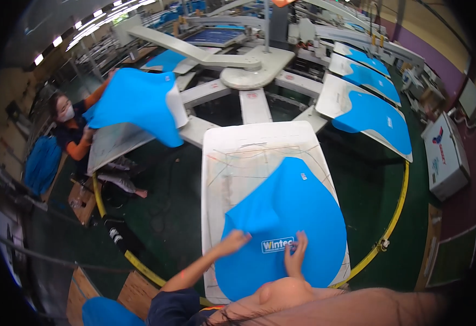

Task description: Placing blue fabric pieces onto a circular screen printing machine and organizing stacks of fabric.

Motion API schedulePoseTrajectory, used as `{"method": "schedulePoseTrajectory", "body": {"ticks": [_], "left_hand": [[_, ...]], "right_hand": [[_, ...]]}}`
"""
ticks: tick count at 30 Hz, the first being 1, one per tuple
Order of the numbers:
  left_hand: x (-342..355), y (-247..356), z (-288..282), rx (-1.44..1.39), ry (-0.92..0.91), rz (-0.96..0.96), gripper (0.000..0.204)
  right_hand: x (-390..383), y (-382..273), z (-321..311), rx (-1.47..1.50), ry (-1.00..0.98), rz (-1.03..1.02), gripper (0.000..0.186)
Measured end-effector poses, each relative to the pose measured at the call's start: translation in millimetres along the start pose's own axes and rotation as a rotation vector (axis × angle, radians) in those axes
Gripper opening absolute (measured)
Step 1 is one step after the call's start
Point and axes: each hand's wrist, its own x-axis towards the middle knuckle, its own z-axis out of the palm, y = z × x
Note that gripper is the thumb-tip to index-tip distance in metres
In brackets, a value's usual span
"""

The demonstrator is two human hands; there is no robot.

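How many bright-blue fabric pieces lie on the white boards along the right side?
3. A flat, bright-blue fabric piece lies on the nearest right-hand white board, a second piece on the middle board, a third piece on the farthest board. Others farther back may be hidden.

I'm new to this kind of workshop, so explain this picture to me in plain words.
This view comes from a head-worn camera looking down. The bare left hand seems to pinch the left side of a blue sheet; the bare right hand is partly in front of its printed label. The sheet lies on a pale board, the nearest of several around a machine whose arms spread out from its centre. Toward the left, a co-worker handles another blue sheet.
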Motion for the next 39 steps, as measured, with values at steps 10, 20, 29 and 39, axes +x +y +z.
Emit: {"method": "schedulePoseTrajectory", "body": {"ticks": [10, 20, 29, 39], "left_hand": [[-212.5, -2.0, 153.8, -0.647, 0.008, 0.267, 0.042], [-437.2, 68.2, 198.5, -1.644, 0.649, 0.562, 0.067], [-637.9, 124.2, 255.1, -1.254, 1.169, 1.226, 0.079], [-789.4, 202.2, 306.0, -0.971, 1.754, 1.574, 0.062]], "right_hand": [[84.4, 12.4, -57.7, -0.014, 0.135, -0.181, 0.052], [57.8, -211.3, -82.0, 0.244, 0.424, -0.926, 0.021], [-88.7, -456.4, -10.1, 0.399, 0.328, -1.418, 0.02], [-270.1, -618.1, 78.0, 1.28, -0.459, -1.132, 0.032]]}}
